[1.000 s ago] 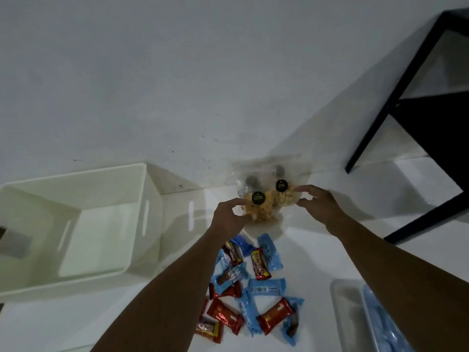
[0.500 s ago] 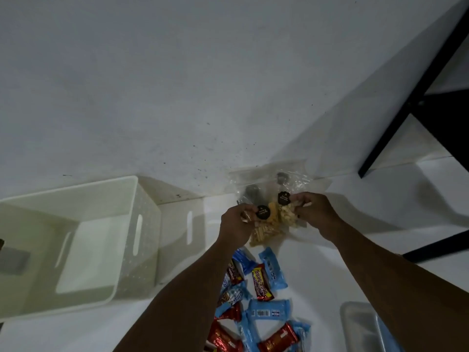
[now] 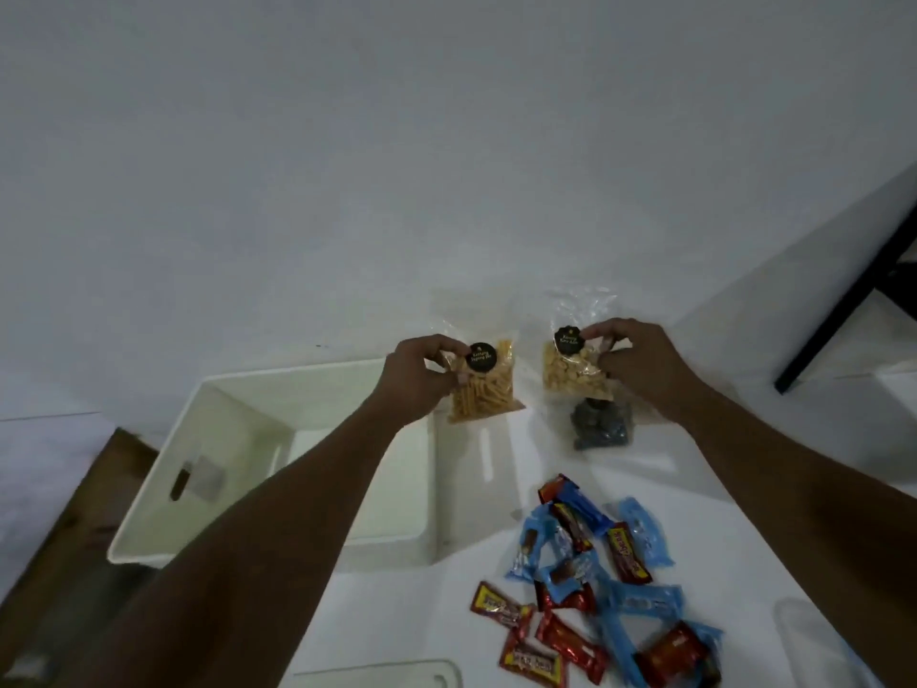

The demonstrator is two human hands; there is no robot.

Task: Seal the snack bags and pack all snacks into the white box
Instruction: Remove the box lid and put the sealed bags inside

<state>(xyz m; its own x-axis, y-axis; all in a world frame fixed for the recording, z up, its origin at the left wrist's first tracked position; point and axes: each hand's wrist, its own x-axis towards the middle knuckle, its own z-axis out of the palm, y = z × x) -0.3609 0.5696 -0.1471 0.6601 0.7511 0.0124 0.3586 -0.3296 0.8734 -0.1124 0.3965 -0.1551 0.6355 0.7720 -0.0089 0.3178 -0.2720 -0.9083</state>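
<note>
While left hand point(image 3: 422, 374) pinches the stick-snack bag point(image 3: 484, 392), right hand point(image 3: 640, 362) pinches the round-snack bag point(image 3: 570, 377).

I'm looking at a plain indoor room, probably a home or a small office. A bare white wall point(image 3: 446, 141) backs a white desk point(image 3: 719, 563), with a black metal furniture frame point(image 3: 843, 300) at right and brown floor point(image 3: 64, 513) at left.

The view is dim and grey under soft light. Faint shadows lie on the tabletop point(image 3: 407, 623), and the candy wrappers point(image 3: 626, 553) near the bottom edge look smeared.
</note>
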